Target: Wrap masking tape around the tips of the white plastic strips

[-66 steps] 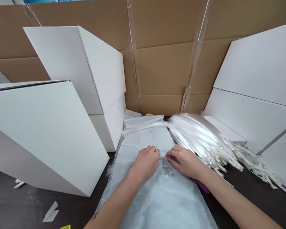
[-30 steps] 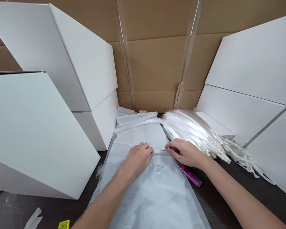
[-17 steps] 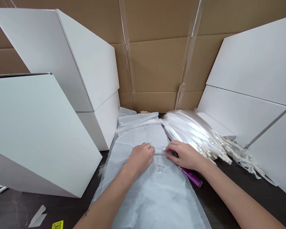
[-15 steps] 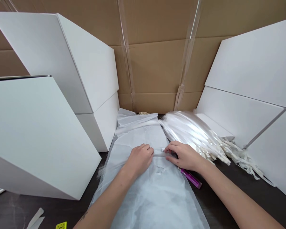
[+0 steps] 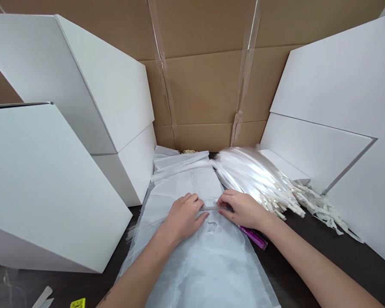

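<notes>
Both hands (image 5: 183,217) (image 5: 242,208) touch the sheet (image 5: 211,265), clear of boxes (image 5: 51,188).

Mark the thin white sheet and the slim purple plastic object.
Thin white sheet (image 5: 208,265): head view, bare surface of its near part.
Slim purple plastic object (image 5: 254,238): head view, middle of its visible body.

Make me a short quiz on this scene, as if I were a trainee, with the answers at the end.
1. True or false: the left hand is over the white sheet.
2. What lies on the dark surface to the sheet's right? a) shiny pale strands b) a red mug c) a green bottle
3. Fill the gap: behind the sheet stands a wall of brown ____.

Key: 1 true; 2 a; 3 cardboard
</notes>
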### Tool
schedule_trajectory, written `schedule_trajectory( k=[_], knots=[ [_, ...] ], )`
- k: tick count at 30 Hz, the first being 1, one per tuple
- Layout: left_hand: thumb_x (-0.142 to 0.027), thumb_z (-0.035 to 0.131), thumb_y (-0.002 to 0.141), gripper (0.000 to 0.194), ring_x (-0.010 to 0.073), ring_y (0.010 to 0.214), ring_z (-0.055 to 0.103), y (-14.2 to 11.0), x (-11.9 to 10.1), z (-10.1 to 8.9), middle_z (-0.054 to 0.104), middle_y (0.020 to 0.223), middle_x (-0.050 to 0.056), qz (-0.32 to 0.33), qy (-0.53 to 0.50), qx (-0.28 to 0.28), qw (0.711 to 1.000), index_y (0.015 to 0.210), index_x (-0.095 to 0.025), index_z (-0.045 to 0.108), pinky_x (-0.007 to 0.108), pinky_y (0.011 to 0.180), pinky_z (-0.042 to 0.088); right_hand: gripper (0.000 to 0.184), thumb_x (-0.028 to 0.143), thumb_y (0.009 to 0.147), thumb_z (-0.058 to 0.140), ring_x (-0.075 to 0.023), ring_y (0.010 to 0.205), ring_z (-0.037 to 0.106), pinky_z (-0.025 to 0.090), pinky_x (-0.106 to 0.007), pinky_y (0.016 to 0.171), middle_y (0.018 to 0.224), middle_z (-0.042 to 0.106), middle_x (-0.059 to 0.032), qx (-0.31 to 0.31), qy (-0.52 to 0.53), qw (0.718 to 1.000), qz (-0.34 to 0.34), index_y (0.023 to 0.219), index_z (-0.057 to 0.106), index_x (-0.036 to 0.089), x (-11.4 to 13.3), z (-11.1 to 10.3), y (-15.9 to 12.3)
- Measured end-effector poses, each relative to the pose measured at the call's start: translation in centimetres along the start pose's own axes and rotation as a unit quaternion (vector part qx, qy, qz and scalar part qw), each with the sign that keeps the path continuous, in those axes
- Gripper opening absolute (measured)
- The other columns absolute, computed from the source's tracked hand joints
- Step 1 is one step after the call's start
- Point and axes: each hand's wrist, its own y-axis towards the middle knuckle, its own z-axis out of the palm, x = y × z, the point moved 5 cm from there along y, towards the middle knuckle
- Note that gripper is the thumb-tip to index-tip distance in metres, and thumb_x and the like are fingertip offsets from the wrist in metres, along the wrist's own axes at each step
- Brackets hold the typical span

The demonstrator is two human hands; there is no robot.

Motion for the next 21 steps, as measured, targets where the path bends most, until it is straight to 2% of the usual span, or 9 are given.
schedule_trajectory(
  k=[7, 13, 17, 21],
  knots=[
    [-0.028, 0.058, 0.096, 0.011, 0.021, 0.096, 0.059, 0.4, -0.3, 0.3, 0.066, 0.1, 0.003, 0.017, -0.003, -0.004, 1.0, 0.095, -0.019, 0.064, 0.035, 0.081, 0.047, 0.006, 0.026, 0.09, 0.062, -0.0208, 0.096, 0.063, 0.046, -0.032, 0.075, 0.098, 0.068, -0.004, 0.01, -0.021, 1.0, 0.002, 0.092, 0.065, 0.021, 0.5, -0.2, -0.1],
    [-0.02, 0.048, 0.095, 0.015, 0.0206, 0.091, 0.057, 0.5, -0.8, 0.8, 0.064, 0.095, 0.006, 0.041, 0.004, -0.02, 0.999, 0.086, -0.018, 0.06, 0.035, 0.079, 0.047, 0.022, 0.038, 0.089, 0.067, -0.0225, 0.098, 0.063, 0.046, -0.033, 0.075, 0.103, 0.067, -0.0048, 0.018, -0.026, 0.999, 0.001, 0.103, 0.065, 0.021, 0.6, 0.0, -0.2],
    [-0.018, 0.046, 0.094, 0.014, 0.0208, 0.088, 0.056, 0.4, -0.7, 0.9, 0.064, 0.095, 0.007, 0.066, 0.012, -0.004, 0.998, 0.087, -0.017, 0.058, 0.036, 0.08, 0.046, 0.016, 0.034, 0.09, 0.067, -0.0217, 0.102, 0.061, 0.046, -0.032, 0.078, 0.104, 0.066, -0.0029, 0.023, -0.014, 0.999, -0.017, 0.1, 0.064, 0.022, 1.0, 0.0, -0.3],
    [-0.017, 0.05, 0.091, 0.01, 0.0168, 0.08, 0.055, 0.0, -0.7, 0.5, 0.063, 0.087, 0.003, 0.086, -0.058, 0.021, 0.994, 0.082, -0.018, 0.054, 0.031, 0.074, 0.045, 0.005, 0.025, 0.093, 0.064, -0.0214, 0.1, 0.06, 0.045, -0.032, 0.077, 0.099, 0.066, -0.0024, 0.039, -0.031, 0.998, -0.031, 0.092, 0.062, 0.021, 1.6, 0.2, -0.1]
  ],
)
